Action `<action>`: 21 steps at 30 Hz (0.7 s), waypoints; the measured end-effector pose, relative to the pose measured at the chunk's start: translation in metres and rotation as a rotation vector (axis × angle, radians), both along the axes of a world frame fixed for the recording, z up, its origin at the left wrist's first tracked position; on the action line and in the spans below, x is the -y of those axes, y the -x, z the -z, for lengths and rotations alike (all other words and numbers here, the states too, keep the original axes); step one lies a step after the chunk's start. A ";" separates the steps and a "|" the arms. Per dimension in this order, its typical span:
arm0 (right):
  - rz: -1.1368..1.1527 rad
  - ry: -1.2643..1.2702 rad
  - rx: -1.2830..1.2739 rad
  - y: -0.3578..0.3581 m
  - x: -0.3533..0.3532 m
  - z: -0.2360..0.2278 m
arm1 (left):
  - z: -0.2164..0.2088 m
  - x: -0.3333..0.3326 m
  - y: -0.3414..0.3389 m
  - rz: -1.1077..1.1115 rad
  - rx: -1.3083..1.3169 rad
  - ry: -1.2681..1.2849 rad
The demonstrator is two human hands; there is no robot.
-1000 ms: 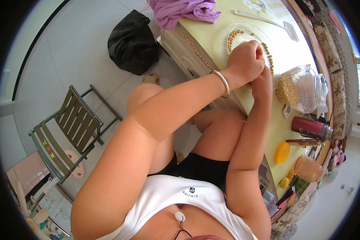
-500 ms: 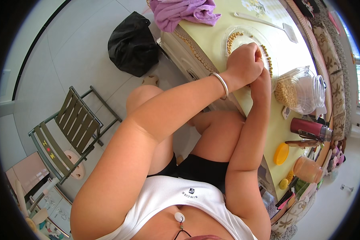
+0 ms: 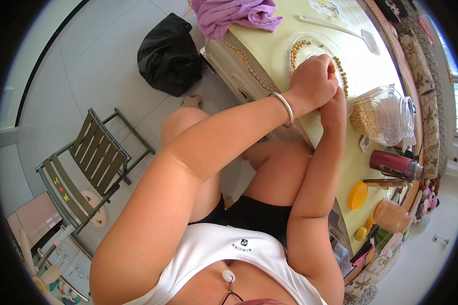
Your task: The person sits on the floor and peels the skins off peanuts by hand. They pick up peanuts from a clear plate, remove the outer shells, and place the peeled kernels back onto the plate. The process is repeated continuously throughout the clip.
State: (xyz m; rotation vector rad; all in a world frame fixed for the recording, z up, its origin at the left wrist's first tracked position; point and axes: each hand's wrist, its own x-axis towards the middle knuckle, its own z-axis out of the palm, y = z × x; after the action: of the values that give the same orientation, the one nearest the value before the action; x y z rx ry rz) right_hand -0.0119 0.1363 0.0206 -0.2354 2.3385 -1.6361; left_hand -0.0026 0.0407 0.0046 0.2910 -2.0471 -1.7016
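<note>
My left hand (image 3: 313, 80), with a silver bangle (image 3: 282, 108) at the wrist, is closed with its fingertips pressed together. It meets my right hand (image 3: 334, 108), whose fingers are mostly hidden under and behind it and seem closed too. Whatever they pinch is too small or covered to make out. Both hands are over the near side of a clear round plate (image 3: 348, 48) on the table. Small tan beans (image 3: 296, 50) lie in a curved row round the plate's inner edge.
Right of my hands a clear jar (image 3: 392, 114) of beans lies on its side. Nearer stand a maroon flask (image 3: 389, 163), a yellow lid (image 3: 358, 195) and a pinkish jar (image 3: 392, 214). A white spatula (image 3: 336, 28) and purple towel (image 3: 239, 18) lie farther off. A folding chair (image 3: 99, 157) stands left.
Both hands have shifted very slightly to the right, still held together over the plate. The view has moved a little; nothing else differs visibly.
</note>
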 end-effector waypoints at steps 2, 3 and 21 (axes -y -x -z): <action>0.012 0.011 0.010 0.000 0.000 0.001 | 0.000 0.000 0.000 -0.005 -0.007 -0.001; 0.020 -0.009 0.001 0.000 0.001 0.001 | 0.000 0.000 0.000 -0.007 -0.013 -0.002; -0.012 -0.153 -0.020 -0.001 0.002 -0.003 | -0.003 -0.003 -0.001 -0.023 -0.014 -0.019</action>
State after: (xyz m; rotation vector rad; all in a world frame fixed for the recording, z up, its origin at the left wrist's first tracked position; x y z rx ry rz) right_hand -0.0111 0.1344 0.0237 -0.2345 2.4577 -1.4473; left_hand -0.0017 0.0437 0.0077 0.3071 -2.0113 -1.7052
